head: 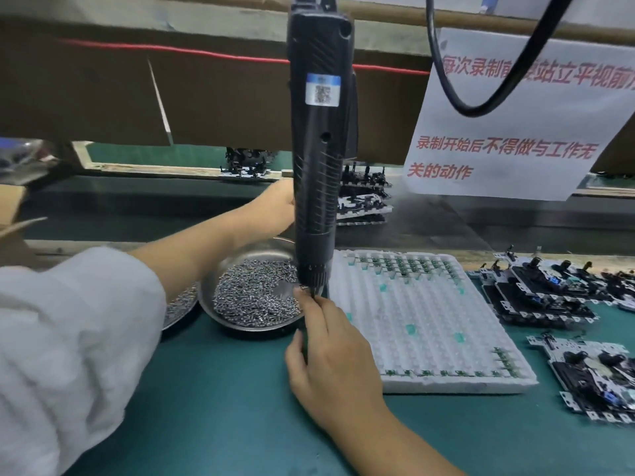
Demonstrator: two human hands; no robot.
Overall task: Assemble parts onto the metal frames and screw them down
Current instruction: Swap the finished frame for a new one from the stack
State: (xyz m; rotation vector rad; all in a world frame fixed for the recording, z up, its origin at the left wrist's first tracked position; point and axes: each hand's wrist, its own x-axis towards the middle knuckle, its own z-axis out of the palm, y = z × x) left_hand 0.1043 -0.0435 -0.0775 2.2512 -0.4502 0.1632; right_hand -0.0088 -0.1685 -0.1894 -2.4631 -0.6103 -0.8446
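So the electric screwdriver (318, 149) hangs dead vertical through the middle of the frame, long axis straight up and down, bit pointing at the worktop (223, 389). Its cable (481, 97) loops off at the upper right, so it looks hung from above to keep the weight off the wrist.

The left hand (275, 207) reaches across and sits against the tool's barrel at mid-height. The body hides the fingers, so I can't tell if it's actually wrapped round it. The right hand (330, 352) is just below the bit, fingertips pinched together at the tip. My guess is it's seating a screw on the bit, though the screw itself is too small to make out.

The bowl of screws (254, 297) sits right under the tool, which makes sense for quick reloading. The white tray (422, 324) of small green parts is just right of it. The metal frames (594, 376) lie flat at the lower right, with more stacked (536, 293) above them, well apart from the bit.
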